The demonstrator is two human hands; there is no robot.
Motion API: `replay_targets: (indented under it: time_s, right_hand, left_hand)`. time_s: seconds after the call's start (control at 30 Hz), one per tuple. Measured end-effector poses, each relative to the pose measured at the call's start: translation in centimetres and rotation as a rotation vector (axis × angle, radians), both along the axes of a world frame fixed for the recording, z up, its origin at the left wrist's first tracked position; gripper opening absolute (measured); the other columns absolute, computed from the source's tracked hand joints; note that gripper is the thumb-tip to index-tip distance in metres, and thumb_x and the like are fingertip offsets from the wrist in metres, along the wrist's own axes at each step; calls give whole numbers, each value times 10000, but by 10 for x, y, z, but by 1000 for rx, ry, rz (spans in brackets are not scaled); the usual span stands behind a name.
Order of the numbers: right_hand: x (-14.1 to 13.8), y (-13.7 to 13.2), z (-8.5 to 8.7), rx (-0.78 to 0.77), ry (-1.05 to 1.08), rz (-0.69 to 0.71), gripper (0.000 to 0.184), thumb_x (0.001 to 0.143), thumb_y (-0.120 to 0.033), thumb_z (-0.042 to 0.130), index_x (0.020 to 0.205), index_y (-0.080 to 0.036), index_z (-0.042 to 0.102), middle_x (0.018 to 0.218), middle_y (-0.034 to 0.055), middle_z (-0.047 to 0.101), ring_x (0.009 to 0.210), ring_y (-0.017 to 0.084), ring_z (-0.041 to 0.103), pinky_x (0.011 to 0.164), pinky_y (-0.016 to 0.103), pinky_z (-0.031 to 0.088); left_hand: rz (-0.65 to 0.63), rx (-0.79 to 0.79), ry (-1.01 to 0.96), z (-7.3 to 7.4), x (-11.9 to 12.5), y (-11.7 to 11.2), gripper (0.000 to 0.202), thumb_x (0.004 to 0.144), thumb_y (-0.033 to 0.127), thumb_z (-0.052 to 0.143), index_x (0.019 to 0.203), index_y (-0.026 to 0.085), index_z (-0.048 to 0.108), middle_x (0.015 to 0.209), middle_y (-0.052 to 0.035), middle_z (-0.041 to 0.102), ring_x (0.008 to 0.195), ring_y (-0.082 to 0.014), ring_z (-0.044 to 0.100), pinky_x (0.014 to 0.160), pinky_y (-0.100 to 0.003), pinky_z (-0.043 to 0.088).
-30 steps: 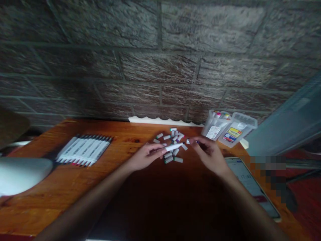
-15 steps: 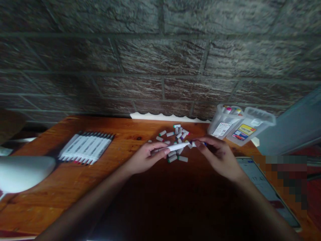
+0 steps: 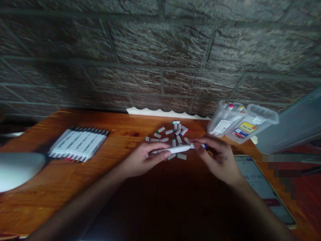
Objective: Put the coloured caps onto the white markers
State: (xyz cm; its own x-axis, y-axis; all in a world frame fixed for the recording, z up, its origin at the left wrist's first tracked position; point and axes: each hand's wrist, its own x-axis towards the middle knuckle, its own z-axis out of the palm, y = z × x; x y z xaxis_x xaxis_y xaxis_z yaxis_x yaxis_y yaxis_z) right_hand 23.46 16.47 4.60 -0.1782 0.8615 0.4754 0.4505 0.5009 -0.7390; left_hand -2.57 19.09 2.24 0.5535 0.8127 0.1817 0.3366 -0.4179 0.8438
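My left hand (image 3: 144, 157) is closed around the body of a white marker (image 3: 179, 149), which lies nearly level over the table. At the marker's right end, my right hand (image 3: 215, 155) pinches a white cap with a blue end (image 3: 205, 146). The cap and marker meet at the tip; how far the cap sits on it I cannot tell. Beneath and behind the marker, loose marker caps (image 3: 170, 132) with coloured ends lie scattered on the wooden table (image 3: 117, 132).
On the left lies a row of white markers (image 3: 80, 144) beside a white rounded object (image 3: 20, 170). Two clear plastic containers (image 3: 253, 124) stand at the back right, one holding markers. A phone (image 3: 265, 190) lies by my right forearm. A stone-block wall (image 3: 160, 60) closes the back.
The gap between the marker's tip and the blue-ended cap has closed, and they now touch. The whole view has shifted slightly.
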Motion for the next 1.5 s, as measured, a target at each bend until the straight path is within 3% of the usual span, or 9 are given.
replay_targets:
  time_s: [0.1, 0.27, 0.43, 0.6, 0.73, 0.93, 1.13, 1.33, 1.5]
  right_hand:
    - [-3, -1, -1, -61, -96, 149, 238, 959, -335, 575, 905, -176, 743, 793, 33, 695, 701, 93, 616, 641, 205, 468]
    - [-6, -5, -12, -229, -203, 280, 405, 1008, -419, 479, 755, -171, 675, 651, 1, 598, 599, 70, 537, 620, 204, 407]
    - [-15, -6, -18, -492, 207, 198, 575, 1019, -594, 282, 1108, -235, 723, 952, 43, 703, 861, 130, 649, 795, 246, 516]
    - [-19, 1, -12, -870, 636, 401, 734, 966, -694, 218, 1099, -160, 704, 1047, 130, 717, 888, 187, 666, 807, 321, 544]
    - [-19, 4, -11, -1001, 799, 392, 717, 923, -755, 294, 1028, -176, 705, 981, 101, 702, 845, 164, 636, 792, 299, 508]
    - [-24, 4, -18, -941, 796, 315, 689, 851, -795, 440, 920, -169, 720, 838, 63, 659, 757, 135, 567, 731, 269, 438]
    - [-30, -8, -14, -797, 640, 234, 660, 863, -756, 455, 709, -146, 655, 686, 44, 597, 649, 116, 525, 633, 251, 398]
    - [-32, -11, -16, -658, 487, 185, 689, 953, -701, 320, 589, -150, 518, 575, 7, 469, 566, 78, 429, 592, 243, 327]
    - [-33, -10, -19, -638, 351, 189, 738, 932, -775, 213, 559, -168, 403, 554, -10, 362, 551, 74, 346, 585, 260, 286]
  left_hand:
    - [-59, 58, 70, -3, 1, -2, 271, 974, 371, 582, 1122, 203, 735, 886, 8, 737, 744, -77, 648, 683, -138, 475]
    - [-134, 333, 204, -8, 5, -10, 336, 965, 391, 614, 1265, 258, 683, 1143, -1, 744, 991, -122, 693, 926, -189, 489]
    - [-98, 391, 272, -13, 13, -19, 313, 1003, 405, 540, 1216, 225, 682, 1106, -24, 751, 985, -148, 711, 892, -215, 503]
    - [-115, 433, 296, -18, 19, -25, 351, 1024, 412, 495, 1261, 187, 622, 1070, -40, 757, 905, -157, 724, 773, -232, 496]
    - [-121, 475, 284, -18, 23, -29, 323, 1036, 423, 461, 1154, 185, 646, 919, -28, 753, 767, -141, 703, 660, -228, 451]
    - [-132, 504, 368, -20, 25, -31, 304, 1040, 420, 447, 1013, 173, 623, 800, -4, 713, 622, -117, 643, 548, -225, 375]
    - [-129, 788, 277, -17, 22, -33, 235, 1029, 356, 495, 969, 163, 615, 848, 1, 719, 645, -113, 647, 574, -247, 397]
    - [-137, 716, 276, -23, 21, -31, 232, 1029, 353, 496, 969, 171, 627, 813, 14, 720, 619, -112, 657, 553, -249, 391]
    - [-142, 703, 288, -24, 18, -29, 277, 1032, 384, 484, 977, 171, 653, 848, -4, 739, 628, -119, 655, 573, -246, 406]
